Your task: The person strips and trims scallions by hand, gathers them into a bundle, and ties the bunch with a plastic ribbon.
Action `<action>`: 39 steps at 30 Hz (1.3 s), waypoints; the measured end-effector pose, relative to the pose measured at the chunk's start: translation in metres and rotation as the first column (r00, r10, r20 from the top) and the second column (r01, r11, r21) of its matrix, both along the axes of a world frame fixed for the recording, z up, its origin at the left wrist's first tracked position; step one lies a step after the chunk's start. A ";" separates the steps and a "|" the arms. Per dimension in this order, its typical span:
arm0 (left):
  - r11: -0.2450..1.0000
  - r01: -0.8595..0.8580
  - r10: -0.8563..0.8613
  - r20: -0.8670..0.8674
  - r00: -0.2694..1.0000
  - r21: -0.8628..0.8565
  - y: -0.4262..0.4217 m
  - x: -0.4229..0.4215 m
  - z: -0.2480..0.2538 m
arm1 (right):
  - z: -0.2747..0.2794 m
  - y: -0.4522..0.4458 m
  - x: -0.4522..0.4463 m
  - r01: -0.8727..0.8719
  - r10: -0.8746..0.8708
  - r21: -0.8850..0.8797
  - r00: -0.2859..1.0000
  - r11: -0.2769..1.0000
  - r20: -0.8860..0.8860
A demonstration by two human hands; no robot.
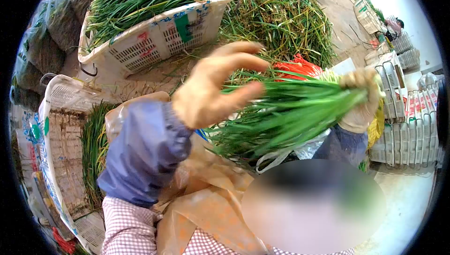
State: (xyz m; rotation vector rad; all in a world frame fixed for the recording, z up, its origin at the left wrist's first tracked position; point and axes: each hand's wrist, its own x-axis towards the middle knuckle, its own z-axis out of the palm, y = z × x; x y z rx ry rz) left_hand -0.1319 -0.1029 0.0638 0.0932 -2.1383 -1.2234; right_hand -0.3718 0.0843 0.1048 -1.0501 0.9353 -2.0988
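My right hand (360,101), in a pale work glove, grips a bunch of green garlic chives (295,109) near its pale ends. The leaves fan out to the left, blurred by motion. Left of the bunch, my bare left hand (220,84) is raised with its fingers apart and holds nothing. Its fingertips are close to the leaves; whether they touch, I cannot tell. Behind the bunch shows a bundle of red ties (298,66). A clear plastic bag (276,159) lies below the leaves, partly hidden.
A white crate (164,32) full of chives stands at the back left. Beside it spreads a heap of loose chives (281,18). Another white crate (65,138) on the left holds some chives. Stacked grey crates (403,138) stand right; filled bags (47,44) line the far left.
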 end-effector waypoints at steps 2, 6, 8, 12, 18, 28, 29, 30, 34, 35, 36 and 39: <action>0.978 0.141 -0.138 0.029 0.990 -0.151 0.012 -0.026 0.007 | 0.008 -0.028 0.023 0.143 -0.152 0.151 0.987 0.978 0.050; 0.785 0.409 -0.576 0.306 0.758 0.465 -0.001 -0.038 -0.054 | 0.016 -0.056 -0.029 0.217 -0.328 0.289 0.846 0.932 0.421; 0.887 0.330 -0.454 0.746 0.487 0.324 -0.022 -0.014 -0.110 | -0.009 -0.047 -0.100 0.302 -0.396 0.356 0.889 0.884 0.229; 0.947 0.226 -0.308 0.848 0.432 0.229 -0.043 0.030 -0.102 | -0.064 -0.040 -0.154 0.383 -0.512 0.410 0.814 0.828 0.273; 0.926 0.367 0.036 0.988 0.150 -0.090 -0.133 0.102 -0.101 | -0.085 -0.004 -0.170 0.453 -0.572 0.476 0.809 0.754 0.137; 0.965 -0.195 0.261 0.696 0.669 -0.175 -0.088 0.061 -0.030 | -0.085 -0.011 -0.147 0.543 -0.636 0.449 0.768 0.710 0.077; 0.982 -0.180 0.177 0.562 0.808 -0.050 -0.084 0.050 -0.043 | -0.086 -0.014 -0.140 0.526 -0.622 0.448 0.778 0.723 0.089; 0.985 -0.134 0.168 0.409 0.897 -0.111 -0.073 0.037 -0.033 | -0.080 -0.022 -0.123 0.485 -0.588 0.433 0.797 0.760 0.138; 0.967 -0.007 0.060 0.197 0.979 -0.256 -0.043 -0.016 0.002 | -0.062 -0.053 -0.074 0.344 -0.470 0.382 0.826 0.858 0.312; 0.920 -0.001 0.079 0.184 0.980 -0.391 -0.031 -0.024 0.005 | -0.058 -0.057 -0.074 0.301 -0.441 0.393 0.831 0.869 0.338; 0.879 0.028 0.037 0.128 0.991 -0.475 -0.021 -0.034 -0.013 | -0.058 -0.056 -0.082 0.295 -0.435 0.391 0.833 0.872 0.342; 0.854 0.157 0.162 0.540 0.826 -0.496 0.002 -0.035 -0.073 | -0.055 -0.042 -0.101 0.196 -0.360 0.374 0.819 0.907 0.446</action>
